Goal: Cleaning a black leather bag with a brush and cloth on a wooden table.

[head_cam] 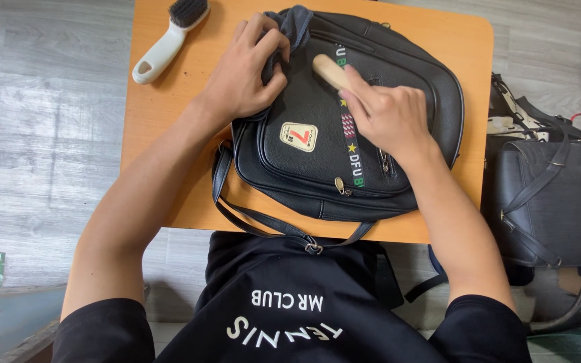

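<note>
Black faux-leather backpack (317, 154) mid-brushing: my right hand (388, 117) clasps a wooden-handled brush (331, 70), my left hand (247, 70) pinches its grey top fabric (294, 27); I judge most unfinished.

A black backpack (331, 128) is laid flat on an orange table (169, 134). Its upper edge is gripped by the left hand (247, 70), while a wooden-handled brush (331, 70) is held against its front by the right hand (388, 114); the bristles are hidden. A white-handled brush (168, 40) is seen at the far left corner, and what appears to be another dark bag (549, 195) beside the table.
</note>
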